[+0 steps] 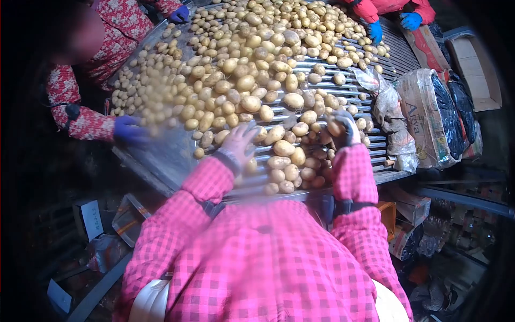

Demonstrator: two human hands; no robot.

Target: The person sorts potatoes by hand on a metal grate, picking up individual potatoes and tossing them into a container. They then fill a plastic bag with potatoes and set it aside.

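Note:
Many potatoes [244, 83] are spread over a rack of metal bars [381, 140]. My left hand [239, 141], in a pale glove, lies over the potatoes with its fingers stretched out, close to a potato [260, 133]. My right hand [348, 127], in a grey and dark glove, curls around a potato [335, 127] at the right of the pile. Between my hands lie several loose potatoes [284, 148], and a cluster of shaded ones [316, 161] sits near the front edge.
A co-worker's purple-gloved hand [130, 130] is at the left, blurred. Another co-worker's blue gloves [375, 32] reach in from the far right. An "Arya" carton [421, 118] and crumpled plastic [396, 121] stand at the right. An open cardboard box [479, 70] is behind.

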